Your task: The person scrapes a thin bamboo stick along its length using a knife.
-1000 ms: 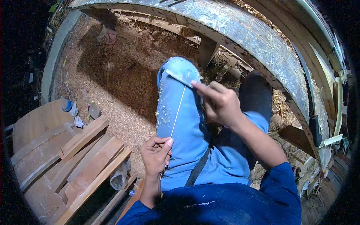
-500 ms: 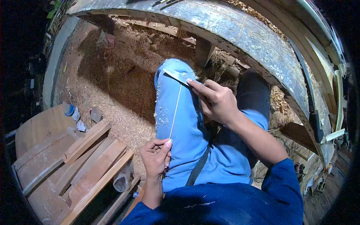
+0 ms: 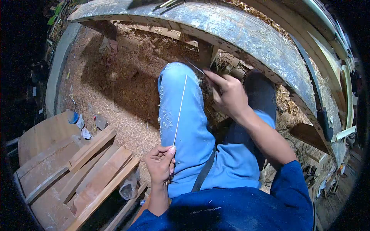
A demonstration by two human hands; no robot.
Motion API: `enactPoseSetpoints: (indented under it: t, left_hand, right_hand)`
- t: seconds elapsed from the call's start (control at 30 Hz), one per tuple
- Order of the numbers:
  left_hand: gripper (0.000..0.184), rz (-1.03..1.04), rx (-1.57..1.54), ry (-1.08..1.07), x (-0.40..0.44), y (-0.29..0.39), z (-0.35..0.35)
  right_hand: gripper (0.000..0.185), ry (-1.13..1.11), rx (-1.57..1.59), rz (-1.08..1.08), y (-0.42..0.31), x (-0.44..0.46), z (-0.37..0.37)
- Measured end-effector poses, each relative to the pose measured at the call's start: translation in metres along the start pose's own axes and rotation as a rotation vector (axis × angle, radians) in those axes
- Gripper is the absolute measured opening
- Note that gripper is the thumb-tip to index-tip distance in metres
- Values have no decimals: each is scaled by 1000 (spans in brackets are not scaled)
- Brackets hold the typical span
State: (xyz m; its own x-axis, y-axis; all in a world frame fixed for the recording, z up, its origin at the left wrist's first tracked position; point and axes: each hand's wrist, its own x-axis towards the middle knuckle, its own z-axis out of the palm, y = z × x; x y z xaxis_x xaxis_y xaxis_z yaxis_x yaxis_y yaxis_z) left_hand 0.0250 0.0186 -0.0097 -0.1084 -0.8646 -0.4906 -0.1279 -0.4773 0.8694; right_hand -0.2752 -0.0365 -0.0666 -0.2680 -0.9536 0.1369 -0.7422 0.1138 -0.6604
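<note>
My left hand (image 3: 161, 163) pinches the lower end of a thin pale stick (image 3: 180, 111) between thumb and fingers. The stick lies along the blue-trousered thigh (image 3: 173, 92) and points away toward the knee. In my right hand (image 3: 231, 94) is a knife, its handle hidden in the fist. The narrow knife blade (image 3: 195, 67) appears nearly edge-on beyond the knee, apart from the stick's tip. Curled shavings cling to the trouser leg.
A curved, worn wooden bench (image 3: 231, 27) spans the far side, bearing a long dark blade with a black handle (image 3: 325, 125). Planks (image 3: 102, 184) and a clear plastic cup or bag (image 3: 128, 188) sit at lower left. Wood shavings (image 3: 115, 104) cover the ground.
My right hand has moved slightly right, carrying the knife off the stick's far end. The blade has turned from broadside to nearly edge-on. My left hand keeps its pinch.
</note>
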Motion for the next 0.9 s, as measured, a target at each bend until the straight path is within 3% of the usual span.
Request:
enactPoseSetpoints:
  t: [0.03, 0.07, 0.1, 0.17, 0.2, 0.23, 0.4, 0.53, 0.77, 0.9]
  left_hand:
    - [7, 5, 11, -7, 2, 0, -1]
    - [7, 7, 10, -5, 3, 0, -3]
    - [6, -26, 0, -6, 2, 0, -5]
    - [6, -58, -13, -9, 3, -1, -6]
    - [6, -59, -19, -32, 2, -2, -7]
    - [7, -62, -25, -55, 2, -3, -7]
    - [9, -36, -37, -100, 1, -4, -9]
    - [11, 1, 6, -115, 1, -7, -10]
    - [12, -3, 28, -125, -1, -2, -7]
    - [10, -3, 44, -139, -1, -1, -6]
  right_hand:
    - [40, -65, 33, 68, -5, 1, -6]
    - [40, -64, 33, 64, -2, 2, 3]
    - [38, 46, 313, 44, -4, 2, 16]
    - [44, 43, 689, 233, 0, -3, 23]
    - [44, 44, 688, 234, -3, -1, 19]
    - [41, -91, 801, 377, -6, 0, 15]
    - [33, -314, 1107, 702, -15, 7, 9]
    - [34, -336, 1262, 675, -13, 7, 5]
    - [36, -311, 1112, 751, -7, 5, 14]
    - [31, -276, 1133, 684, -13, 9, 10]
